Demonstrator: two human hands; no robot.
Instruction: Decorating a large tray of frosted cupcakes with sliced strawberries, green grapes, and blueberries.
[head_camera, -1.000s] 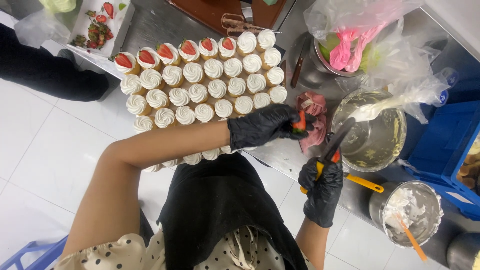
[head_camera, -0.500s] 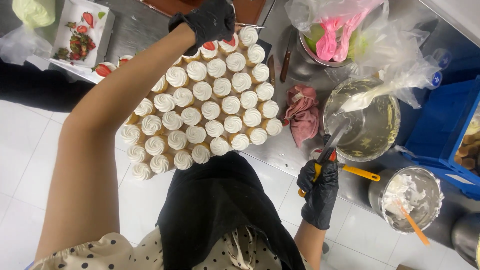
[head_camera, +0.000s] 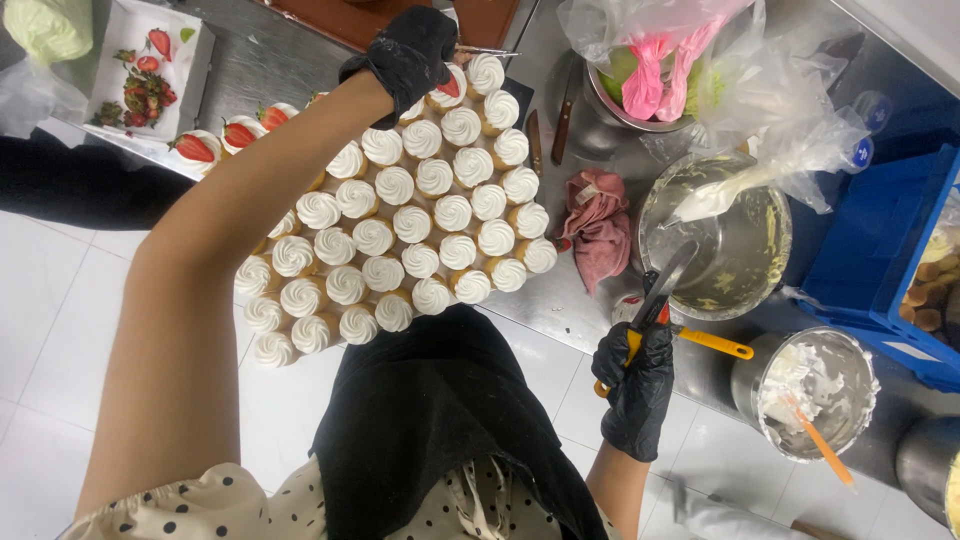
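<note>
Left hand reaches far forward, fingers curled; right hand stays low, fisted.

Only one view is looking on: a camera worn on the person's head, pointing almost straight down over the chest and arms. It is facing a stainless steel worktable that is running from eleven o'clock to four o'clock, with white floor tiles showing at seven o'clock. It is sitting close, so the black-gloved left hand is reaching to twelve o'clock near the frame's top edge, and the black-gloved right hand is hanging at five o'clock. The block of white cream-topped cupcakes is filling the centre.
</note>
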